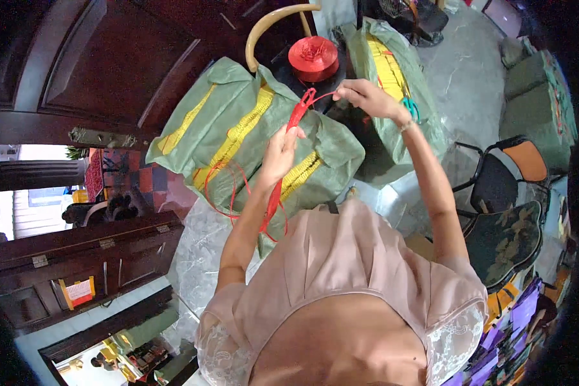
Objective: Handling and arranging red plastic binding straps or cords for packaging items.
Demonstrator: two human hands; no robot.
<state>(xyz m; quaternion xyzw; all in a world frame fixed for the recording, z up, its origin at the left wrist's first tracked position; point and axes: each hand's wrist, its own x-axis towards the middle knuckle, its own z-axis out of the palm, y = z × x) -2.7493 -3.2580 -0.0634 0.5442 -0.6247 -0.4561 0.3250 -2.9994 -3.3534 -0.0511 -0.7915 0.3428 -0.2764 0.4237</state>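
My left hand [280, 154] is closed around a bundle of red plastic twine [297, 114], whose looped end sticks up above the fist and whose loose strands hang down past my forearm. Between the thumb and fingers of my right hand [370, 100] a thin strand of that twine is pinched and drawn out to the right. Beyond both hands, a red roll of twine [312, 59] rests on a dark seat. A large green woven sack [238, 122] with yellow strips showing lies under my left hand. Teal-handled scissors [410, 109] lie by my right wrist, on another green sack [424, 132].
A curved wooden chair arm [264, 32] rises behind the sack. Black chairs [495, 180], one with an orange part, stand at the right, with more green sacks [534, 90] behind. Purple packages [521, 309] are at lower right. A dark wooden door [109, 58] is at the left.
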